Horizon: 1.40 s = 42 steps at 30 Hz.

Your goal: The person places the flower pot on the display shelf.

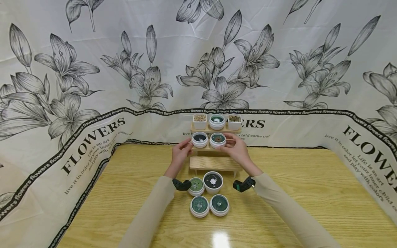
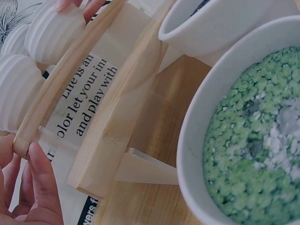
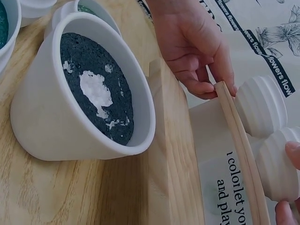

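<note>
A tiered wooden stand [image 1: 214, 163] with clear supports stands at the table's back. On its middle shelf [image 2: 54, 77] sit two ribbed white pots, the left pot [image 1: 200, 138] dark-filled with white bits and the right pot [image 1: 218, 139] green with a brown centre. My left hand [image 1: 181, 152] pinches the left end of that middle shelf, close beside the left pot. With thumb and fingers on opposite sides, my right hand [image 1: 237, 148] holds the right pot on the shelf. In the right wrist view only some right fingertips [image 3: 293, 153] show.
The top shelf bears two square pots with pebbles and a round green-filled pot [image 1: 216, 121]. Before the bare lowest step stand a taller dark-filled pot [image 1: 213, 182], a light-green pot [image 1: 196, 186] and two dark-green pots [image 1: 200, 206]. A flower-printed cloth [image 1: 149, 127] hangs behind.
</note>
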Motion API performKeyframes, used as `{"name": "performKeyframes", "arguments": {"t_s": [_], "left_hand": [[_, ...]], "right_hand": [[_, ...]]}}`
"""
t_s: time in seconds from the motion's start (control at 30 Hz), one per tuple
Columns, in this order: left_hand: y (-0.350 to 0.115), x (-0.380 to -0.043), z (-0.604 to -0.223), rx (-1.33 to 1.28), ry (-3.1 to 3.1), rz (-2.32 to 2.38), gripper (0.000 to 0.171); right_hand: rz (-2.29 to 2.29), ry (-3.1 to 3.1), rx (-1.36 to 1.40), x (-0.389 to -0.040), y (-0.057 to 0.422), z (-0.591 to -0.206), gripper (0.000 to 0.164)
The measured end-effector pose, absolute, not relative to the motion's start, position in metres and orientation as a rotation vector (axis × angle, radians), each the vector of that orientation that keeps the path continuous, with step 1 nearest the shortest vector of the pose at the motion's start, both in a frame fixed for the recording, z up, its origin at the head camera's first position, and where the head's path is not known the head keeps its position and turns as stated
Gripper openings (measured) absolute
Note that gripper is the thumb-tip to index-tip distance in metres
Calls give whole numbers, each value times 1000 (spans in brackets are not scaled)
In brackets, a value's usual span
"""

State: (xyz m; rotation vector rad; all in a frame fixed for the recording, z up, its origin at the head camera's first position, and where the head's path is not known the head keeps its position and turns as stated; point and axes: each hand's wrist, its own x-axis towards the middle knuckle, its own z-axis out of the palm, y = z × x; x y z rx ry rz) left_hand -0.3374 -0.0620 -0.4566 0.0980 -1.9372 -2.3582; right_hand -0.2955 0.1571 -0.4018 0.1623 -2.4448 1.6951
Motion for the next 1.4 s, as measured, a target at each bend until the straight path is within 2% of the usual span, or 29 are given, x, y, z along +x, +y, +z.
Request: {"name": "performKeyframes", "arguments": {"t_s": [0.57, 1.4], "left_hand": [[-61, -337, -456, 105, -1943, -2359, 32], [-61, -336, -456, 114, -1948, -2355, 33]], "right_hand": [[1705, -2400, 165, -289, 164, -409, 57], [1765, -2295, 311, -246, 166, -426, 54]]}}
